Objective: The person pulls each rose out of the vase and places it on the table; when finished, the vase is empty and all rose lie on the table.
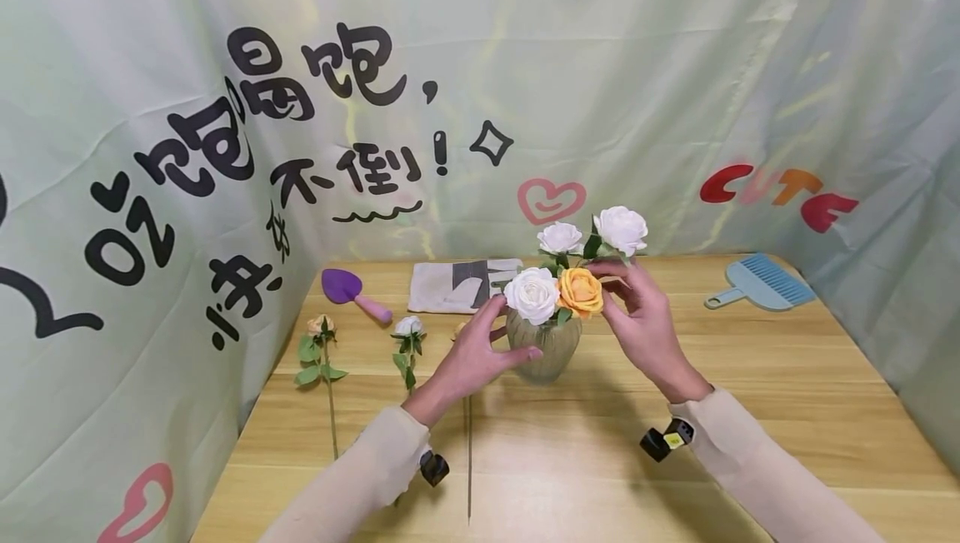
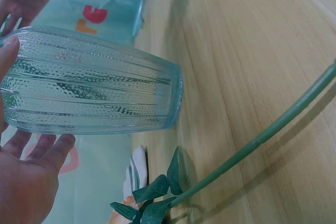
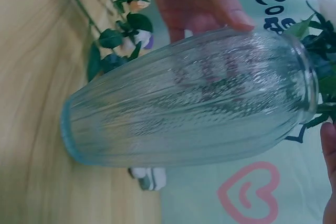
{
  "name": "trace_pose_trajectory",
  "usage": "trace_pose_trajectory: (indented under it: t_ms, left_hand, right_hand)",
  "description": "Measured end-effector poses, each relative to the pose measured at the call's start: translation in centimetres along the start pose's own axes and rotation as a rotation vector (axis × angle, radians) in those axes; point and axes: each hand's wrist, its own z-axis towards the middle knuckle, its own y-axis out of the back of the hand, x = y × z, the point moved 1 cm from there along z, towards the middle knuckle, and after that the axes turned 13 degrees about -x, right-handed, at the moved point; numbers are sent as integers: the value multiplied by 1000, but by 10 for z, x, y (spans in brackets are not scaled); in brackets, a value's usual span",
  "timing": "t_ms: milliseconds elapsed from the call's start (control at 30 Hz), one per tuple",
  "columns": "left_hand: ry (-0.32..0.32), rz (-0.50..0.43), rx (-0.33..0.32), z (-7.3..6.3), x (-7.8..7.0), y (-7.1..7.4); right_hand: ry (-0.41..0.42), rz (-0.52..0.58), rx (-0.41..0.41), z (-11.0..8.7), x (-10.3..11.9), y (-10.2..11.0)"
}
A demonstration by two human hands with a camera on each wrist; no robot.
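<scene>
A ribbed clear glass vase (image 1: 542, 351) stands upright on the table, holding white roses (image 1: 532, 295) and an orange rose (image 1: 581, 291). My left hand (image 1: 480, 353) holds the vase from the left, its thumb across the front and its fingers around the far side. At the flowers' right is my right hand (image 1: 643, 328), thumb and forefinger apart. Its fingers reach in under the tall white rose (image 1: 620, 231), with the thumb beside the orange rose. In the right wrist view the vase (image 3: 199, 103) shows green stems and leaves at its mouth.
Single roses lie at the left: a peach one (image 1: 321, 326), a white one (image 1: 408, 326) and one partly behind my left hand. Farther back are a purple trowel (image 1: 342, 286) and folded grey cloth (image 1: 431, 286). A blue dustpan-like tool (image 1: 765, 283) lies at the right. Printed curtains enclose the table.
</scene>
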Motion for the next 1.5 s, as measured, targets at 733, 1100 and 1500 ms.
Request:
trace_pose_trajectory:
  t_ms: [733, 1100, 1500]
  left_hand:
    - [26, -10, 2, -1, -3, -1]
    - [25, 7, -9, -1, -3, -2]
    - [15, 11, -5, 0, -1, -1]
  right_hand:
    - [-82, 534, -438, 70, 33, 37]
    - [-202, 448, -495, 80, 22, 84]
    - [-421, 71, 79, 12, -41, 106]
